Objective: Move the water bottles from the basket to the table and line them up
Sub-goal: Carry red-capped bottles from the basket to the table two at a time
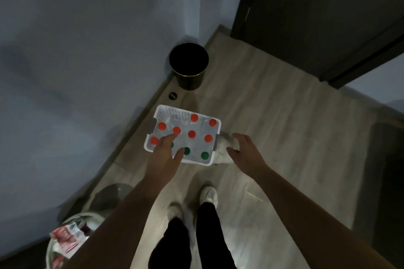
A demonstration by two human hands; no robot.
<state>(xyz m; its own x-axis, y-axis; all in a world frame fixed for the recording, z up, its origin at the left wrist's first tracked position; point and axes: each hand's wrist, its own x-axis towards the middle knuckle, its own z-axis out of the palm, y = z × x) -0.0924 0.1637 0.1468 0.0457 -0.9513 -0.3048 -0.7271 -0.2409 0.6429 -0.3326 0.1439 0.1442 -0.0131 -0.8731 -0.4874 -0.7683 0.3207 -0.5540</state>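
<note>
A white plastic basket (168, 109) stands on the wooden floor near the wall. It holds several clear water bottles seen from above, most with red caps (192, 134) and a few with green caps (204, 155). My left hand (166, 150) reaches over the basket's near left part with fingers spread, holding nothing. To the right of the basket, my right hand (242, 148) hovers with relaxed fingers, empty, above a white object (225, 150) on the floor. No table is in view.
A black waste bin (189, 65) stands in the corner beyond the basket. A dark door (317, 17) is at the upper right. A bag with packaging (65, 240) lies at the lower left. My feet (208, 194) stand just before the basket.
</note>
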